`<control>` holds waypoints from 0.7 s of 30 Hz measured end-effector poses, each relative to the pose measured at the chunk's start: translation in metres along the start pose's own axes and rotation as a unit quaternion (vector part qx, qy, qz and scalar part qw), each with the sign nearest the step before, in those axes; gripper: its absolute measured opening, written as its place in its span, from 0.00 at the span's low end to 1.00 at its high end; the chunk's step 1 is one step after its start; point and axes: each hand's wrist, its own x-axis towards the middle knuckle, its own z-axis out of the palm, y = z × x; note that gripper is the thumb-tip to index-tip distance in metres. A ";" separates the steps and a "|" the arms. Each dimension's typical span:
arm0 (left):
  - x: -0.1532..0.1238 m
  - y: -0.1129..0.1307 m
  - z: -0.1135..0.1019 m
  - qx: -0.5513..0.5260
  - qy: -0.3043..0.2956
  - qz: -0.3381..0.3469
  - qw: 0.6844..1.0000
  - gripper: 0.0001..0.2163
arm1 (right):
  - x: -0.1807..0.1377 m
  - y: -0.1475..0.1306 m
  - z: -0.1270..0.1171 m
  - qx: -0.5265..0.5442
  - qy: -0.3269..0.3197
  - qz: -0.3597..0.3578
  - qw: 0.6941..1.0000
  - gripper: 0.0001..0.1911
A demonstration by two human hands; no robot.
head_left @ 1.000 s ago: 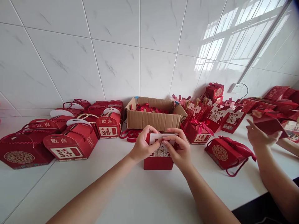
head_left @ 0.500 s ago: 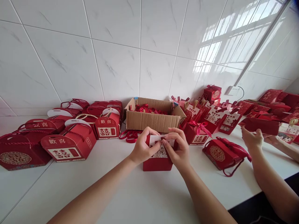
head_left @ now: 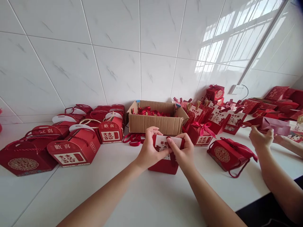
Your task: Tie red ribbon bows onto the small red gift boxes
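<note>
A small red gift box (head_left: 163,165) with a white printed front panel stands on the white counter (head_left: 146,201) in front of me. My left hand (head_left: 150,151) grips its top left side, fingers curled over the upper edge. My right hand (head_left: 182,153) holds the top right, thumb and fingers pinching the flap. Both hands are closed on the box.
An open cardboard carton (head_left: 157,121) with red ribbons stands behind the box. Red handled gift boxes (head_left: 73,148) crowd the left, more red boxes (head_left: 213,119) the right. Another person's hands (head_left: 261,138) hold a red box (head_left: 272,124) at the right edge.
My hands have shifted down and tilted the red box, showing more of its white panel. The other person's hands have turned their box.
</note>
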 end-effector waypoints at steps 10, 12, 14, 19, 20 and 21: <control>0.016 0.016 -0.033 0.139 -0.066 -0.078 0.985 0.23 | 0.004 0.000 0.004 -0.028 0.000 0.008 1.000 0.18; 0.023 0.017 -0.050 0.189 -0.083 -0.118 0.971 0.19 | 0.006 0.002 0.008 -0.037 -0.016 0.003 0.999 0.18; 0.027 0.019 -0.065 0.242 -0.113 -0.172 0.948 0.16 | 0.008 0.004 0.012 -0.030 -0.026 0.014 0.999 0.18; 0.033 0.036 -0.092 0.200 -0.170 -0.226 0.938 0.12 | 0.023 -0.002 0.023 0.016 -0.038 0.032 0.999 0.20; 0.033 0.043 -0.098 0.171 -0.164 -0.227 0.945 0.13 | 0.029 -0.006 0.025 0.021 -0.042 0.026 0.999 0.20; 0.033 0.049 -0.104 0.151 -0.150 -0.223 0.951 0.13 | 0.035 -0.011 0.028 0.020 -0.043 0.013 0.999 0.20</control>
